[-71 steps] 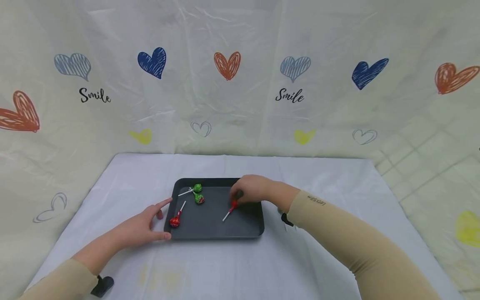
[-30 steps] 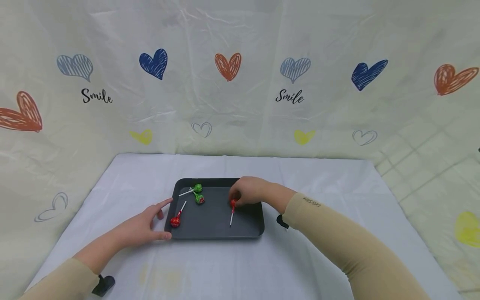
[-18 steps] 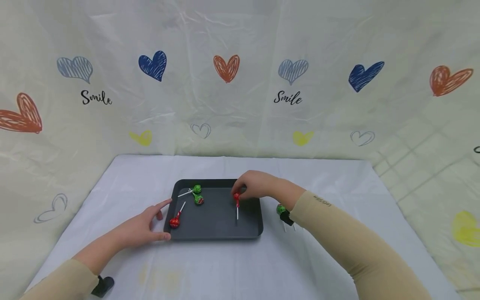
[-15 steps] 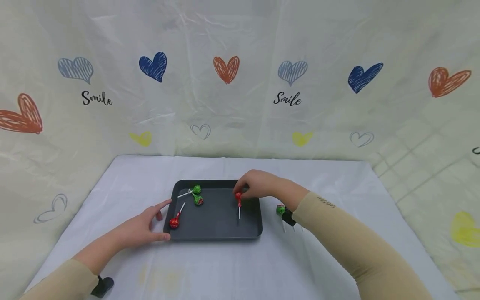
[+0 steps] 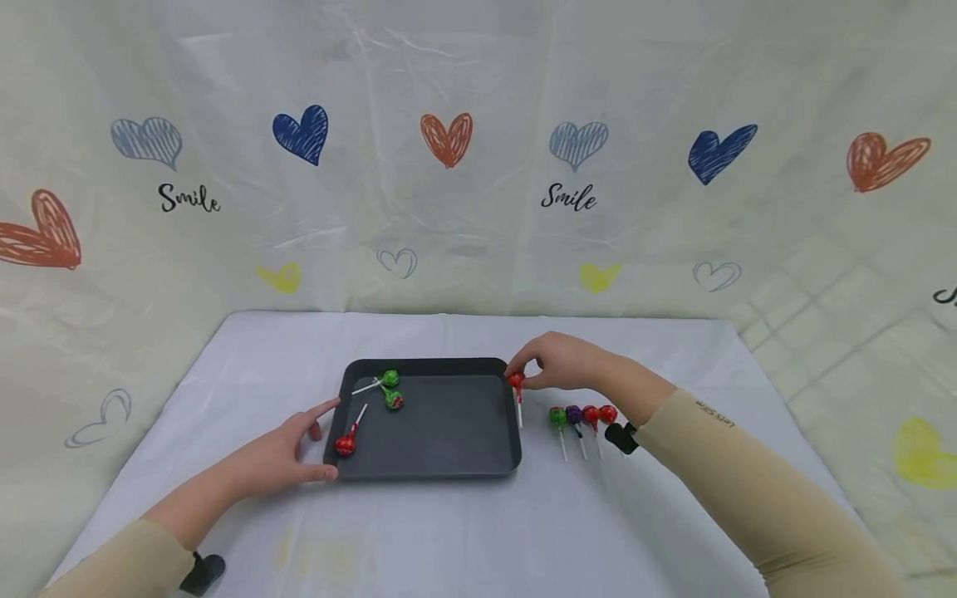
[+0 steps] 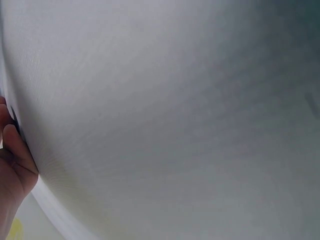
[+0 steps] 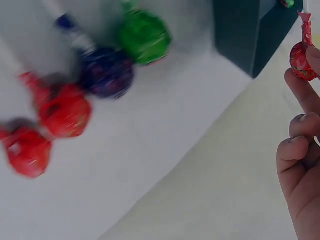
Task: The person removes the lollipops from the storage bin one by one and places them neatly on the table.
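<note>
My right hand (image 5: 564, 361) pinches a red lollipop (image 5: 517, 387) by its wrapped head between thumb and index finger, its white stick pointing down. It is over the right rim of the dark grey tray (image 5: 441, 432). In the right wrist view the same red lollipop (image 7: 302, 60) shows at the fingertips. My left hand (image 5: 280, 448) rests against the tray's left edge with fingers and thumb spread. Inside the tray lie two green lollipops, one green lollipop (image 5: 393, 400) below the other, and a red lollipop (image 5: 346, 445) near the left wall.
Right of the tray a row of lollipops lies on the white cloth (image 5: 449, 540): a green lollipop (image 5: 557, 417), a purple lollipop (image 5: 574, 415) and two red ones, with a red lollipop (image 5: 609, 414) at the end beside my right sleeve. A heart-printed sheet (image 5: 478, 208) hangs behind.
My right hand has lifted the red lollipop from the tray and carried it right to the tray's right rim. The row of lollipops has come into sight. My left hand has stayed put.
</note>
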The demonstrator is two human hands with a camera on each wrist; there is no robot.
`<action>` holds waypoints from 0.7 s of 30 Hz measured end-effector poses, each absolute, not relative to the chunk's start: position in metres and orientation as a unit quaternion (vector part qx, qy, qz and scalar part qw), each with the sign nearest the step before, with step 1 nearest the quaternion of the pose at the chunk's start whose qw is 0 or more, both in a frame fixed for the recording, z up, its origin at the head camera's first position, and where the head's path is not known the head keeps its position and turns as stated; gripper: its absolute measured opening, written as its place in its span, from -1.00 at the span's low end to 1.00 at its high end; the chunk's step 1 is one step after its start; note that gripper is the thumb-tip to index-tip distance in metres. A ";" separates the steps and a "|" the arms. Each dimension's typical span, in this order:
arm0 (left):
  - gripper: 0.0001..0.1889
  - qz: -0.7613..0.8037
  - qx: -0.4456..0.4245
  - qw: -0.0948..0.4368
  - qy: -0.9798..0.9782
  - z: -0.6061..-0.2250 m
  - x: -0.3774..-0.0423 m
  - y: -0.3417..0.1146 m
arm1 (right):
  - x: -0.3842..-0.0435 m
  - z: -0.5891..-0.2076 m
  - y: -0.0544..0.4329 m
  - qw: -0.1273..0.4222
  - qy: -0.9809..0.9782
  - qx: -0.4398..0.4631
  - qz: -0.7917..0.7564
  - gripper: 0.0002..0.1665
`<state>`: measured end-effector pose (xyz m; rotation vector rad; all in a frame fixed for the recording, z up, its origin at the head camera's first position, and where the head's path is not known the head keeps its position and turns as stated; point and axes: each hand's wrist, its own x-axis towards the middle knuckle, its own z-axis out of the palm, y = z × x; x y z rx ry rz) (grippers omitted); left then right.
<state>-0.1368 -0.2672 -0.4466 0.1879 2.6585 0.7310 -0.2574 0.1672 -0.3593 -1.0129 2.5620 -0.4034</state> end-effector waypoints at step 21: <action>0.18 0.266 0.065 0.194 0.942 -0.448 -0.139 -0.268 | -0.241 -0.380 0.297 0.204 0.935 -0.244 -0.157 -0.72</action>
